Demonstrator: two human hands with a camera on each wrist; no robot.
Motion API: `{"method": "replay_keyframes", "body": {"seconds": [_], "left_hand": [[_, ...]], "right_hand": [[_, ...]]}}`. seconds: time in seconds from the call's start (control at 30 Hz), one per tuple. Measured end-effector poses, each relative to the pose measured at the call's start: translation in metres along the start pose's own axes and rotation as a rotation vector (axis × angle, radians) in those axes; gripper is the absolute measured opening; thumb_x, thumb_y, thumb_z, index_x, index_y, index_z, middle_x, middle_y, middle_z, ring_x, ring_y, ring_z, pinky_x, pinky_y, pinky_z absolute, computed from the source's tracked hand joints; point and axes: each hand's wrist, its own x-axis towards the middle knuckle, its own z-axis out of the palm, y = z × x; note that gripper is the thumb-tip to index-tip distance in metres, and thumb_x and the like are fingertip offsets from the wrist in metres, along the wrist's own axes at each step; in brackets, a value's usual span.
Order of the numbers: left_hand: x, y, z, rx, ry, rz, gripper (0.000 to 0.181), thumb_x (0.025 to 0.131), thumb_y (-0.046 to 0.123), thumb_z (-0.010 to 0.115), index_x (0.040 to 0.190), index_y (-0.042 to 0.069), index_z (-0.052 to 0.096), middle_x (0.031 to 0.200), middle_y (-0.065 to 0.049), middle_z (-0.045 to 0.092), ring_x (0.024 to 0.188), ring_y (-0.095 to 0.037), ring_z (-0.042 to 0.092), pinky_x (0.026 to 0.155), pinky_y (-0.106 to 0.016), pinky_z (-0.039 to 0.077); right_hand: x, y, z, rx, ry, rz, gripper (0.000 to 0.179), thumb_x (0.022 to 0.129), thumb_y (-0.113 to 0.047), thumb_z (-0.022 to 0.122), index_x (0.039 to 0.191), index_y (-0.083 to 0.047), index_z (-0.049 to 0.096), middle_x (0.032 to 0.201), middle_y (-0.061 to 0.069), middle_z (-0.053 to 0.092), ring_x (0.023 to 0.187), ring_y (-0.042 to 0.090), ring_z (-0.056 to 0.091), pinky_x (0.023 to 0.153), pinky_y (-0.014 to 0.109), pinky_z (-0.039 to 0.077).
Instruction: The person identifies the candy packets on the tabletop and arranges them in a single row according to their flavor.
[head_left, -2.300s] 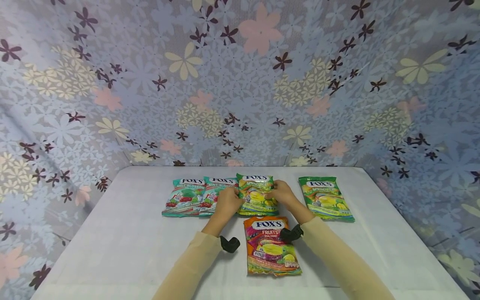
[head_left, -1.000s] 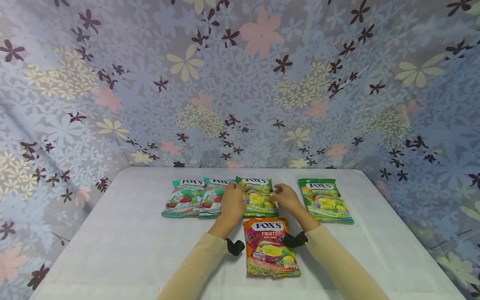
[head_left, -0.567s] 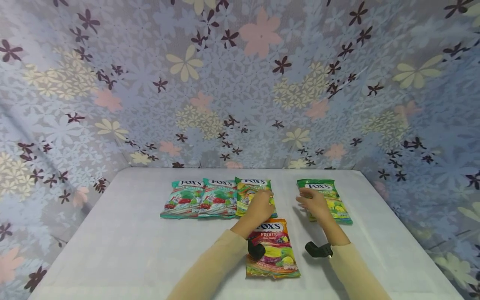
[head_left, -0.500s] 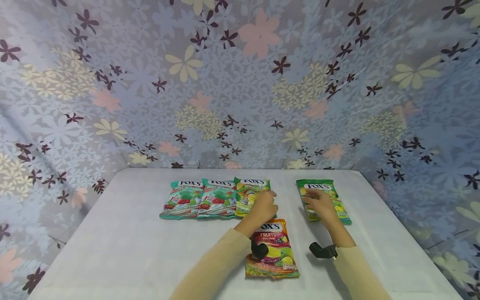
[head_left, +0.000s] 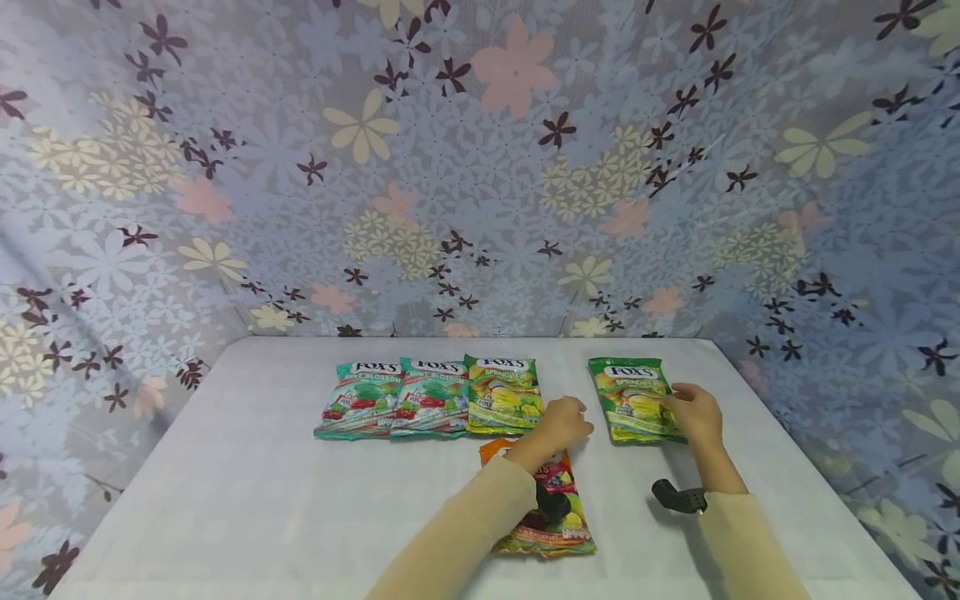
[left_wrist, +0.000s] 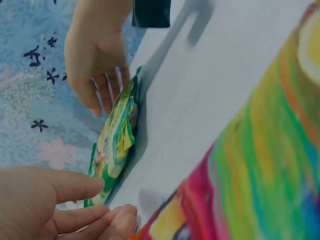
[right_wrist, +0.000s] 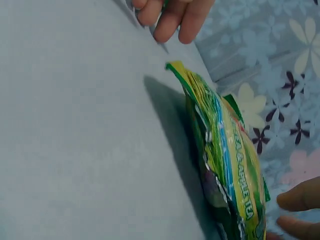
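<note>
Plain cream long sleeves [head_left: 461,533] — both arms
Black wrist cameras [head_left: 678,498] — curved, round-ended, just beyond the cuffs [head_left: 517,479]

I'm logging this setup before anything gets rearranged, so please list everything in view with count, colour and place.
Mint Blossom bags: 2, teal, side by side at the row's left end
Inner Spring Tea bag: 1, green and yellow, next to the Mint Blossom pair
Outer Spring Tea bag: 1, green and yellow, apart at the row's right end
Fruits bag: 1, orange and purple, nearer the viewer, partly hidden
Table: 1, white, under the bags
Floral backdrop: 1, blue-grey, behind and beside the table
Wrist devices: 2, black, one per wrist
Sleeves: 2, beige, on both forearms
Left hand: 1, bare, between the Spring Tea bags
Right hand: 1, bare, at the outer bag's right edge
</note>
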Motion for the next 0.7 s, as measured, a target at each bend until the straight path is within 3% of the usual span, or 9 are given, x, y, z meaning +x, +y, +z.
{"method": "replay_keyframes", "body": {"seconds": [0.1,0.23,0.27,0.33,0.4,0.43,0.5,0.6,0.7], "left_hand": [[0.003,0.001,0.005,-0.019,0.004,-0.001,0.035,0.087,0.01,0.066,0.118,-0.006,0.064,0.096,-0.01,0.069,0.079,-0.015,0.061,0.077,-0.023,0.049],[0.006,-0.001,0.009,-0.09,0.023,-0.015,0.036,0.086,0.01,0.065,0.117,-0.01,0.064,0.11,-0.015,0.068,0.098,-0.02,0.064,0.085,-0.027,0.05],[0.007,-0.002,0.01,-0.132,0.029,-0.027,0.032,0.087,0.009,0.064,0.112,-0.01,0.066,0.107,-0.014,0.069,0.093,-0.02,0.064,0.08,-0.027,0.05],[0.008,-0.003,0.013,-0.222,0.046,-0.051,0.017,0.087,0.006,0.061,0.087,-0.01,0.067,0.083,-0.009,0.067,0.07,-0.014,0.059,0.063,-0.023,0.047],[0.009,-0.005,0.015,-0.302,0.077,-0.068,0.025,0.085,0.001,0.059,0.062,-0.003,0.052,0.059,-0.002,0.05,0.052,-0.01,0.039,0.049,-0.021,0.034],[0.009,-0.006,0.016,-0.344,0.091,-0.076,0.033,0.084,-0.001,0.057,0.056,0.003,0.041,0.053,0.001,0.038,0.048,-0.01,0.028,0.046,-0.021,0.026],[0.008,-0.006,0.018,-0.389,0.117,-0.089,0.04,0.082,-0.004,0.056,0.055,0.008,0.03,0.051,0.003,0.025,0.046,-0.009,0.019,0.045,-0.022,0.018],[0.007,-0.005,0.017,-0.399,0.135,-0.106,0.031,0.08,-0.005,0.058,0.055,0.002,0.041,0.05,0.001,0.033,0.046,-0.009,0.021,0.045,-0.022,0.018],[0.006,-0.003,0.015,-0.367,0.131,-0.129,0.013,0.081,-0.002,0.06,0.071,-0.009,0.064,0.062,-0.006,0.057,0.047,-0.008,0.035,0.047,-0.021,0.03]], "right_hand": [[-0.012,-0.014,-0.006,0.025,-0.043,0.076,0.055,0.093,-0.009,0.047,0.142,0.013,0.034,0.136,0.037,0.041,0.121,0.05,0.041,0.091,0.055,0.042],[-0.016,-0.02,-0.007,0.063,-0.131,0.093,0.062,0.09,-0.007,0.043,0.145,0.015,0.023,0.141,0.039,0.032,0.126,0.051,0.037,0.102,0.057,0.033],[-0.016,-0.021,-0.007,0.077,-0.147,0.094,0.063,0.089,-0.006,0.043,0.145,0.015,0.022,0.142,0.039,0.031,0.126,0.05,0.037,0.102,0.057,0.032],[-0.016,-0.022,-0.007,0.084,-0.171,0.105,0.064,0.089,-0.007,0.044,0.145,0.015,0.022,0.143,0.038,0.03,0.128,0.049,0.036,0.104,0.056,0.03],[-0.014,-0.022,-0.006,0.092,-0.184,0.121,0.064,0.089,-0.007,0.045,0.145,0.015,0.023,0.143,0.038,0.029,0.127,0.048,0.036,0.105,0.056,0.029],[-0.014,-0.021,-0.006,0.1,-0.191,0.135,0.064,0.088,-0.007,0.046,0.145,0.015,0.024,0.144,0.037,0.029,0.127,0.047,0.036,0.105,0.055,0.029],[-0.013,-0.021,-0.006,0.119,-0.202,0.161,0.065,0.087,-0.006,0.046,0.144,0.015,0.025,0.144,0.036,0.029,0.126,0.044,0.036,0.105,0.054,0.03],[-0.014,-0.02,-0.007,0.168,-0.229,0.186,0.067,0.086,-0.004,0.046,0.145,0.014,0.022,0.145,0.035,0.028,0.122,0.04,0.037,0.102,0.051,0.033],[-0.016,-0.021,-0.009,0.228,-0.255,0.191,0.069,0.085,-0.002,0.046,0.147,0.013,0.019,0.146,0.034,0.028,0.12,0.037,0.037,0.098,0.045,0.037]]}}
